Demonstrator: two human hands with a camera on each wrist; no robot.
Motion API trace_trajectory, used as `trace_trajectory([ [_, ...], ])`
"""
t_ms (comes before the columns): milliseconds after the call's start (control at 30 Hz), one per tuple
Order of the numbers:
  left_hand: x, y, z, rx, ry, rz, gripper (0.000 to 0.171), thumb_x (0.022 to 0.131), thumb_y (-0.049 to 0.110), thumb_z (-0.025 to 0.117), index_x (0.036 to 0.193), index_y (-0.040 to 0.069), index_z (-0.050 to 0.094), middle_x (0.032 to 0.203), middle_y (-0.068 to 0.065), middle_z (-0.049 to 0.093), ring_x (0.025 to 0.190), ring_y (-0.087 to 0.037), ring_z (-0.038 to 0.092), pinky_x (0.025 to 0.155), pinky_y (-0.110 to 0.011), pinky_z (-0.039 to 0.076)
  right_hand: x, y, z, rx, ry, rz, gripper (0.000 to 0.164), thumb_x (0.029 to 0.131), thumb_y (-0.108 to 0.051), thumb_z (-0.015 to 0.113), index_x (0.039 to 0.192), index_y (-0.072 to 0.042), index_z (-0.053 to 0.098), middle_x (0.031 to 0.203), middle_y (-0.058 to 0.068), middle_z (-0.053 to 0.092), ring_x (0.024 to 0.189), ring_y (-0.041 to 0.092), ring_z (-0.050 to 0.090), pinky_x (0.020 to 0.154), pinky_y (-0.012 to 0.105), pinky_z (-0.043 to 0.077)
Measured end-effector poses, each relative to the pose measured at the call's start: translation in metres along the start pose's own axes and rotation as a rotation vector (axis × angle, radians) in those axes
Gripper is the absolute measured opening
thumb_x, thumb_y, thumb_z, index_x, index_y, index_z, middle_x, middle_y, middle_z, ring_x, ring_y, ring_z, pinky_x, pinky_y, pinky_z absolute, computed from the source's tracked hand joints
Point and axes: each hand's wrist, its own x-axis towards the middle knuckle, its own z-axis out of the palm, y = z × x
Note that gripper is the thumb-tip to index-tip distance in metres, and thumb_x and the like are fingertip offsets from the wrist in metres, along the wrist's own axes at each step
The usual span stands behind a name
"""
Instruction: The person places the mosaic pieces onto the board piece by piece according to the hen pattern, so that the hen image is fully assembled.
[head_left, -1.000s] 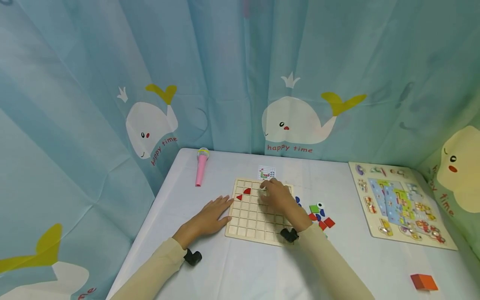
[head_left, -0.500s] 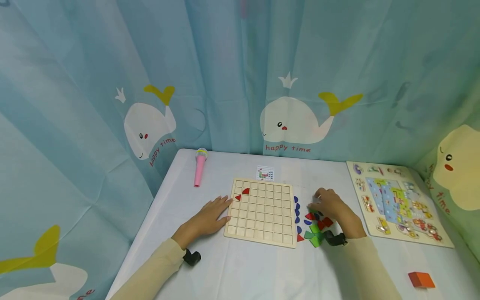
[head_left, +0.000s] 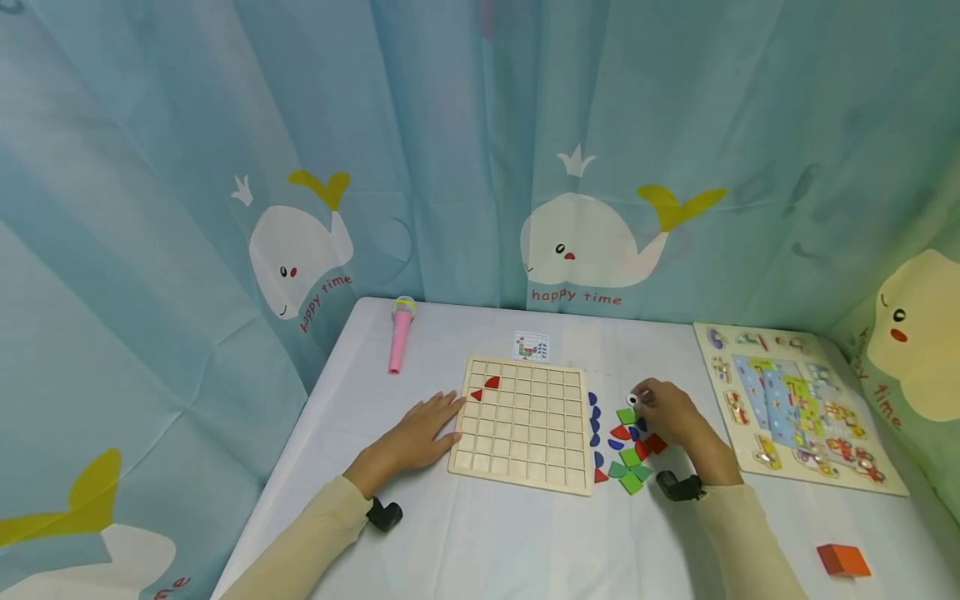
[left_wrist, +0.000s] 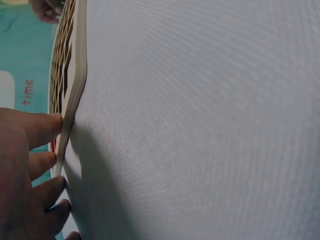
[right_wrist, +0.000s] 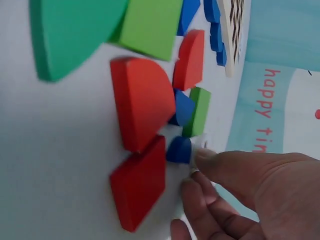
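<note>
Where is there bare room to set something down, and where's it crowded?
Bare cloth: between left sleeve and right sleeve, this side of the grid board; and between picture puzzle and orange block. Crowded: beside the board's right edge, where loose pieces cluster near the right hand.

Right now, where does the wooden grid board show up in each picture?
Head: the board lies in the lower middle.
Left wrist: upper left, nearly edge-on, fingers at its edge.
Right wrist: a sliver at the top, right of centre.
Shared landmark: the light-blue curtain.
</note>
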Motion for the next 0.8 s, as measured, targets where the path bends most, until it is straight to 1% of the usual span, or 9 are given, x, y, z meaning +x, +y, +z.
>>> trace_trajectory([
  [67,-0.0002,0.0003,-0.0003,-0.005,-0.002,0.002,0.065,0.111,0.040,0.052,0.168,0.018,0.031,0.174,-0.007,0.028,0.163,-0.031,0.021,0.131,-0.055,0.019,0.0006,0.0004,0.0021,0.005,0.020,-0.018,0.035,0.103,-0.010,0.060,0.135,0.005,0.058,0.128,0.033,0.061,0.107,0.041,0.063,0.093,0.057,0.059],
  [133,-0.0001,0.0002,-0.0001,-0.007,-0.004,0.003,0.065,0.111,0.040,0.052,0.168,0.018,0.031,0.174,-0.007,0.028,0.163,-0.031,0.021,0.131,-0.056,0.019,0.0012,0.0008,0.0033,0.014,0.024,-0.020,0.037,0.103,-0.010,0.061,0.136,0.006,0.057,0.129,0.033,0.060,0.109,0.042,0.063,0.095,0.058,0.059],
  [333,-0.0002,-0.0008,0.0002,-0.006,-0.004,0.001,0.065,0.111,0.040,0.052,0.168,0.018,0.031,0.174,-0.008,0.028,0.163,-0.031,0.021,0.131,-0.056,0.019,0.0034,0.0000,0.0066,0.025,0.043,-0.007,0.034,0.104,-0.010,0.064,0.133,0.006,0.058,0.124,0.031,0.059,0.105,0.039,0.061,0.093,0.055,0.059],
  [367,-0.0004,-0.0007,-0.0001,-0.007,-0.005,0.002,0.065,0.111,0.040,0.052,0.168,0.018,0.031,0.174,-0.008,0.028,0.163,-0.031,0.021,0.131,-0.056,0.019,0.0039,0.0001,0.0069,0.027,0.048,-0.005,0.033,0.104,-0.012,0.065,0.131,0.006,0.058,0.122,0.030,0.060,0.103,0.038,0.061,0.093,0.054,0.059],
  [500,-0.0008,0.0005,-0.0014,-0.010,-0.008,0.002,0.065,0.111,0.040,0.052,0.168,0.018,0.031,0.174,-0.008,0.028,0.163,-0.031,0.021,0.131,-0.056,0.019,0.0052,0.0001,0.0059,0.038,0.041,0.016,0.034,0.102,-0.018,0.070,0.123,0.006,0.058,0.114,0.025,0.061,0.097,0.033,0.059,0.085,0.044,0.059],
  [600,-0.0001,0.0004,-0.0015,-0.009,-0.010,0.003,0.065,0.111,0.040,0.052,0.168,0.018,0.031,0.174,-0.008,0.028,0.163,-0.032,0.020,0.131,-0.056,0.019,0.0055,0.0000,0.0039,0.043,0.012,0.027,0.038,0.101,-0.022,0.072,0.126,0.004,0.057,0.114,0.025,0.061,0.095,0.031,0.058,0.081,0.040,0.058],
  [700,0.0006,-0.0003,-0.0008,-0.002,-0.011,0.004,0.065,0.111,0.040,0.051,0.168,0.018,0.030,0.174,-0.008,0.027,0.163,-0.031,0.020,0.131,-0.055,0.019,0.0050,0.0007,0.0027,0.041,-0.012,0.014,0.040,0.103,-0.020,0.069,0.133,0.003,0.056,0.121,0.027,0.061,0.098,0.032,0.059,0.086,0.045,0.060],
  [800,0.0009,-0.0010,-0.0004,0.011,-0.015,0.002,0.065,0.111,0.041,0.050,0.169,0.019,0.029,0.175,-0.007,0.026,0.163,-0.030,0.020,0.132,-0.055,0.019,0.0048,0.0022,0.0033,0.040,-0.017,-0.015,0.038,0.104,-0.017,0.066,0.135,0.002,0.057,0.125,0.029,0.060,0.101,0.034,0.059,0.090,0.050,0.059],
])
